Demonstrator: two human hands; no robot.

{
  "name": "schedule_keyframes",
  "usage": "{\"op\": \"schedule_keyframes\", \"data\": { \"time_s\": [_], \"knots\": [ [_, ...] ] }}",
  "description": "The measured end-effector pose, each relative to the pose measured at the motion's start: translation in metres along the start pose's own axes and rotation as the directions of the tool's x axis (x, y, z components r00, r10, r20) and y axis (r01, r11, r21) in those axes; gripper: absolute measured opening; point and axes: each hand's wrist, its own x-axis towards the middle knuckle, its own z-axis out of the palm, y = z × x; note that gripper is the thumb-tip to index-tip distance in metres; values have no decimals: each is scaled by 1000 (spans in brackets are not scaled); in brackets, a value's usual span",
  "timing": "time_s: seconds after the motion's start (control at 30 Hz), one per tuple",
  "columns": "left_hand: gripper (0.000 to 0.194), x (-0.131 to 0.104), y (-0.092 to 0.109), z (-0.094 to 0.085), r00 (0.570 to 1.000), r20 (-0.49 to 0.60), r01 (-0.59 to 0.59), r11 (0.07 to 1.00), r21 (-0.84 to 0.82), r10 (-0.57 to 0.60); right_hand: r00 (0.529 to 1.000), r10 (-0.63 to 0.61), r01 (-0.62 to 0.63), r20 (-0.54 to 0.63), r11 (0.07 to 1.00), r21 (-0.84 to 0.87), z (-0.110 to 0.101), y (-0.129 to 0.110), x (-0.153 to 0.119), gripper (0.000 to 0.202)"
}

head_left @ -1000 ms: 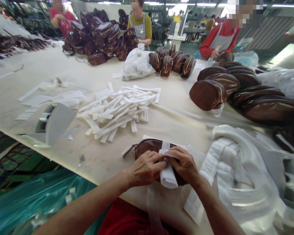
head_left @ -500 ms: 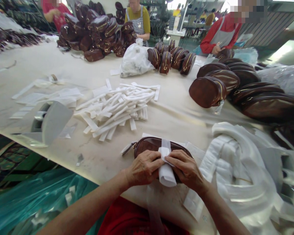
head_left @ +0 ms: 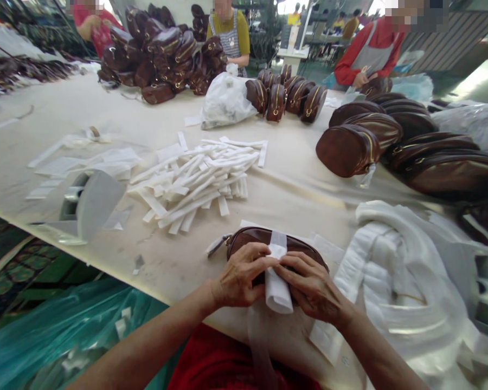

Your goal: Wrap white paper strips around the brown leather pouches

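Observation:
A small brown leather bag (head_left: 248, 236) lies in front of me at the table's near edge, its zipper pull (head_left: 218, 246) out to the left. Across its middle runs a white wrapping strip (head_left: 279, 295), its near end curled into a loose roll. From the left, my left hand (head_left: 244, 273) pinches the strip with thumb and forefinger. My right hand (head_left: 311, 281) presses its closed fingers onto the strip's right side, fingertips almost meeting the left ones. Both hands cover parts of the bag.
Beyond the bag lies a heap of white strips (head_left: 203, 179). Tape dispensers stand at left (head_left: 91, 206) and far right (head_left: 486, 287). White padding (head_left: 390, 260) is on the right, with finished brown bags (head_left: 347, 149) behind. Co-workers stand across the table (head_left: 162, 141); a teal plastic bag (head_left: 73, 330) hangs below left.
The left hand's fingers have lifted and arched slightly over the strip. Bag and hands stay in nearly the same place; the whole view has shifted a little.

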Motion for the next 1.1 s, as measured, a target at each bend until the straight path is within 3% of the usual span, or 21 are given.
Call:
{"op": "schedule_keyframes", "data": {
  "time_s": [0.13, 0.3, 0.43, 0.67, 0.8, 1.1],
  "knots": [
    [13, 1, -2, -1, 993, -7, -118, 992, -37, 118, 999, 51, -51, -5, 994, 95, -1, 3, -3, 42],
    [17, -2, -5, 0, 983, 45, -181, 983, 31, 179, 977, 212, -210, 26, 933, 291, -6, 2, -2, 34],
    [18, -4, -7, -1, 980, 108, -171, 985, 34, 167, 926, 377, -372, 32, 891, 259, -5, -10, 0, 25],
    [21, 8, -2, -15, 970, 242, 43, 960, -276, 26, 961, 271, -261, -49, 954, 148, 3, -17, -5, 39],
    [34, 7, 1, -9, 978, 208, 47, 991, -124, -20, 972, 222, -217, -78, 974, 66, 11, -16, -11, 43],
    [32, 0, -4, -3, 957, 265, -153, 983, 99, 122, 981, 155, -171, -113, 975, -140, 24, -25, -17, 54]
  ]
}}
